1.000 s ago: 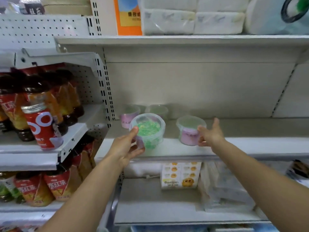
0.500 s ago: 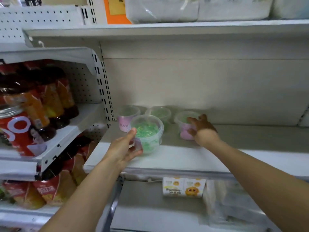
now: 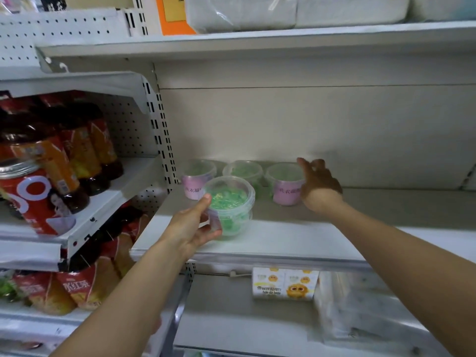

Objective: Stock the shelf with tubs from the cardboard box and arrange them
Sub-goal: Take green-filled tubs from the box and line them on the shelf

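Head view, middle shelf [image 3: 283, 243], white metal, running from centre to the right of the frame.

Left hand [image 3: 192, 228], lower centre: grips the front green tub [image 3: 230, 207]. The thumb lies along the near rim of the lid and the fingers curl round the lower wall. Their tips are hidden behind the tub. The tub is clear plastic with green contents and sits near the shelf's front edge, tilted slightly toward the camera. I cannot tell whether its base rests on the shelf.

Right hand [image 3: 319, 184], centre right: seen from the back, against the right wall of the right pink tub [image 3: 284, 190]. The thumb is raised above the lid rim. The fingers are loosely bent and blurred, mostly hidden behind the hand. I cannot tell whether they clasp the tub or only touch it.

Back row, at the rear wall: left pink tub [image 3: 197, 180], rear green tub [image 3: 243, 172], then the right pink tub. All are upright and near each other. Lettering on the pink labels is too soft to read, and the front tub covers part of the left label.

Left of frame: dark bottles [image 3: 77, 150] and a red can [image 3: 33, 199], blurred, cut by the edge. Lower shelf: a yellow-and-white carton [image 3: 283, 283] beside clear-wrapped packs [image 3: 360, 313], indistinct.
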